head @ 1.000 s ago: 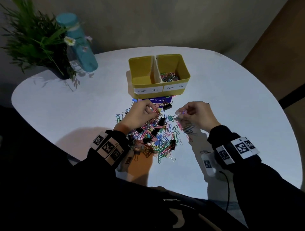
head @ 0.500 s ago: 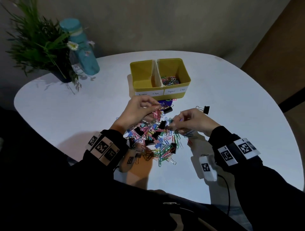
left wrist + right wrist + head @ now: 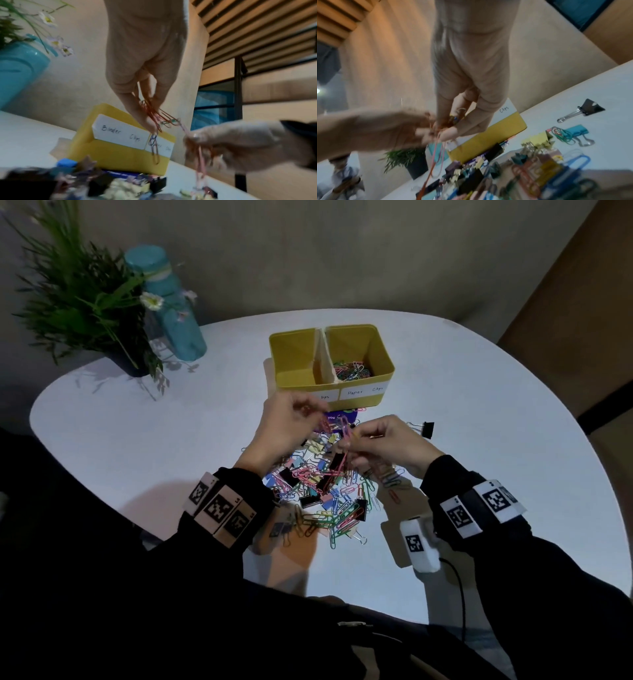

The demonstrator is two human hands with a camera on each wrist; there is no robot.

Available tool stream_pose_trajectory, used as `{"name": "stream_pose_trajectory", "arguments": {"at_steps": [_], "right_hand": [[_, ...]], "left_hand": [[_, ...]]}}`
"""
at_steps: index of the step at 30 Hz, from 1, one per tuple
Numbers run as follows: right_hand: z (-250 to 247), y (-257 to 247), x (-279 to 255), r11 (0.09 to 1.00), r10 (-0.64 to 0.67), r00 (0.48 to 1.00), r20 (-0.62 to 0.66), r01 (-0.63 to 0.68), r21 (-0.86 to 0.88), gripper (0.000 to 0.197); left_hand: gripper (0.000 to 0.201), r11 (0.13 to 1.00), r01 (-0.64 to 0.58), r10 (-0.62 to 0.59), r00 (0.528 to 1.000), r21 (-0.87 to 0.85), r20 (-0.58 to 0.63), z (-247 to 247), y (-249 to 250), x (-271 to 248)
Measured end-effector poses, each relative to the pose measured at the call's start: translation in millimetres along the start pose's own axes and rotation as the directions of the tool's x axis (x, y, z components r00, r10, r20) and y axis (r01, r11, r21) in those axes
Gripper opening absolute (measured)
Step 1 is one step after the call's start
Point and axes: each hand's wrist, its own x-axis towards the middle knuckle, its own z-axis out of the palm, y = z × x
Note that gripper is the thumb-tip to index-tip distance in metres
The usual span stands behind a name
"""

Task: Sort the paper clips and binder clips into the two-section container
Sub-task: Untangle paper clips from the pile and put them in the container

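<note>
White table: the round white table top [image 3: 479,412] has bare surface to the left, right and near side of the pile; its curved edge runs well clear of the hands.
Yellow box: the yellow two-section container [image 3: 363,398] stands just beyond the pile, paper clips lying in its right section.
Pile: the heap of coloured paper clips and black binder clips [image 3: 325,491] lies between the wrists.
Stray: one black binder clip [image 3: 426,429] sits apart at the right.
Left hand [image 3: 284,426]: raised over the pile, fingertips pinching a bunch of red and orange paper clips [image 3: 154,115].
Right hand [image 3: 387,443]: fingers curled, pinching a pink paper-clip chain [image 3: 346,433] that hangs to the pile.
Far left: a green potted plant [image 3: 78,302] and a teal bottle [image 3: 171,316].
</note>
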Motion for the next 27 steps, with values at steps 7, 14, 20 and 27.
{"name": "stream_pose_trajectory", "arguments": {"at_steps": [7, 14, 20, 27], "right_hand": [[-8, -14, 4, 0.991, 0.078, 0.996, -0.05, -0.072, 0.116, 0.033], [-34, 8, -22, 0.762, 0.073, 0.968, -0.242, -0.211, -0.612, 0.021], [-13, 39, -27, 0.72, 0.078, 0.977, -0.2, -0.194, -0.666, 0.065], [11, 53, 6, 0.711, -0.118, 0.981, -0.157, -0.027, -0.702, 0.058]], "left_hand": [[0.036, 0.979, 0.048, -0.106, 0.95, 0.199, 0.295, 11, -3, -6], [0.014, 0.981, 0.058, -0.093, 0.977, 0.187, 0.189, 10, -10, 0], [0.01, 0.987, 0.109, -0.129, 0.976, 0.117, 0.176, 4, -10, 1], [0.011, 0.989, 0.11, -0.126, 0.978, 0.102, 0.167, 4, -9, 0]]}}
